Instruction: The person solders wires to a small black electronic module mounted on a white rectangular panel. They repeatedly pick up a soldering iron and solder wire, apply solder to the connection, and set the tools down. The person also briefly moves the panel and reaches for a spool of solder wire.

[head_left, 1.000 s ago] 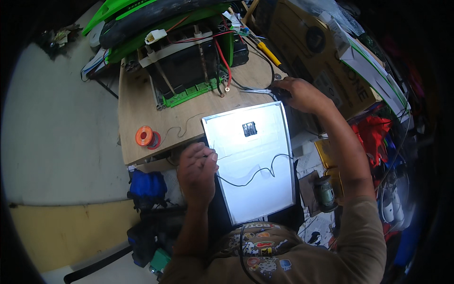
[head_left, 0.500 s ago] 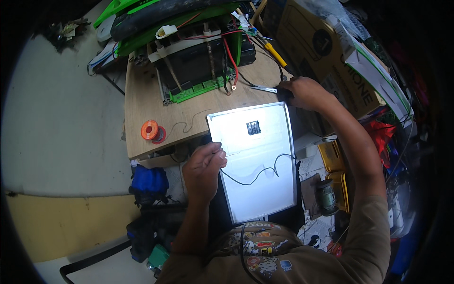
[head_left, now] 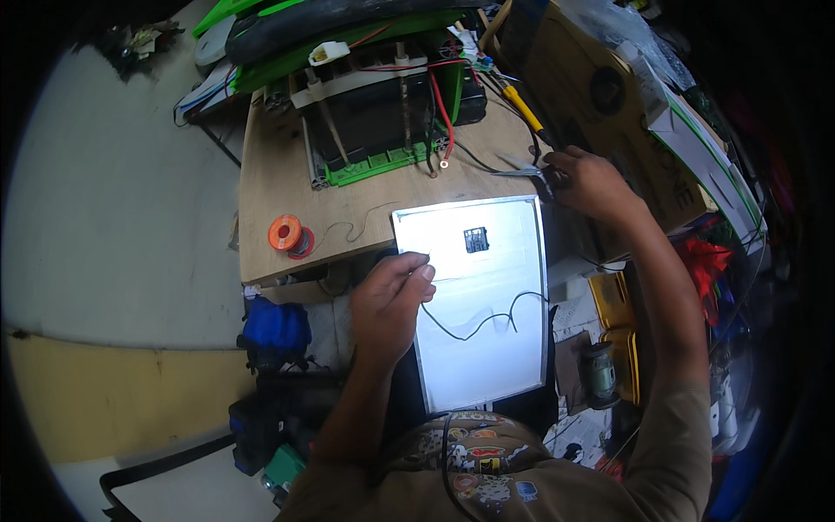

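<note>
A white flat panel (head_left: 483, 374) with a metal rim leans on my lap, with a small black box (head_left: 476, 240) in its upper part. My left hand (head_left: 391, 300) is closed in a pinch over the panel's left edge, gripping a thin dark cable (head_left: 467, 336) that curves across the white face to the right edge. Beyond the panel's top right corner, my right hand (head_left: 596, 184) is wrapped round the handles of a pair of scissors (head_left: 520, 170). Their blades point left above the table and look parted, slightly blurred.
A green-framed unit with a black battery (head_left: 370, 122) stands on the wooden table (head_left: 348, 204). Red and black leads (head_left: 444, 130) hang from it. An orange solder spool (head_left: 285, 233) sits at the front left. A yellow-handled tool (head_left: 524, 109) lies near a cardboard box (head_left: 600, 113).
The scissors' blades have parted, and my right hand has shifted slightly right and down. My left hand has moved slightly right. The whole view has shifted a little.
</note>
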`<action>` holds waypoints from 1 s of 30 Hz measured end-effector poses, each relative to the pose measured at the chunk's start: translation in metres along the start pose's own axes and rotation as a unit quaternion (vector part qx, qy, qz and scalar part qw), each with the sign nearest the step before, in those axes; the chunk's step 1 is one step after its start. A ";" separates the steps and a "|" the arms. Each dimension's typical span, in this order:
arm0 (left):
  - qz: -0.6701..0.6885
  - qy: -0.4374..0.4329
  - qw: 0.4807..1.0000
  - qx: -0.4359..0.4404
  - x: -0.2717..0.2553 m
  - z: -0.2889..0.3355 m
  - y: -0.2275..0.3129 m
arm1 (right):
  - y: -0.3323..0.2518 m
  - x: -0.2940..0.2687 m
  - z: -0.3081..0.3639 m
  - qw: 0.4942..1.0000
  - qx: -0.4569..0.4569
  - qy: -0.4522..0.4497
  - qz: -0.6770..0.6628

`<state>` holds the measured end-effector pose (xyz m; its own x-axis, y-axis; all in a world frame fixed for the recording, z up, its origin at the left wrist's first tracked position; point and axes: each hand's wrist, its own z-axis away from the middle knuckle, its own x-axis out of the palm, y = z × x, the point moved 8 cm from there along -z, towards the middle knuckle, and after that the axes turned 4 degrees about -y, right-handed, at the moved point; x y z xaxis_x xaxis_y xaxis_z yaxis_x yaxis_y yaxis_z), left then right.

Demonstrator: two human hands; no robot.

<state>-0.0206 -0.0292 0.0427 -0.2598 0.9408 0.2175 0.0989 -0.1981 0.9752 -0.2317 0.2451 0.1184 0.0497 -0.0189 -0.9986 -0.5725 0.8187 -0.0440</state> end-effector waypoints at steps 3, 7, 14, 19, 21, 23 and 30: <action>0.019 -0.011 1.000 -0.009 0.006 -0.003 0.004 | 0.006 -0.020 0.016 0.998 -0.007 0.034 -0.043; -0.014 -0.009 0.999 0.033 0.016 -0.004 0.016 | -0.001 -0.024 0.055 0.946 0.027 0.066 -0.315; -0.111 -0.051 0.985 0.122 0.042 -0.001 0.036 | -0.126 0.044 0.128 0.683 -0.094 -0.153 -0.708; -0.142 -0.080 0.975 0.149 0.051 0.003 0.047 | -0.143 0.048 0.119 0.669 -0.117 -0.134 -0.722; -0.148 -0.072 0.974 0.153 0.052 0.002 0.051 | -0.142 0.045 0.117 0.701 -0.130 -0.108 -0.693; -0.159 -0.083 0.973 0.146 0.054 0.003 0.052 | -0.143 0.040 0.118 0.718 -0.158 -0.075 -0.673; -0.157 -0.100 0.973 0.136 0.056 0.002 0.053 | -0.143 0.040 0.122 0.740 -0.136 -0.070 -0.655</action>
<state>-0.0278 0.0136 0.1063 -0.1285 0.9834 -0.1282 0.3030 0.1621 0.9391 -0.0479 0.1977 0.0881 0.7809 -0.6191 -0.0829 -0.1017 0.0049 -0.9948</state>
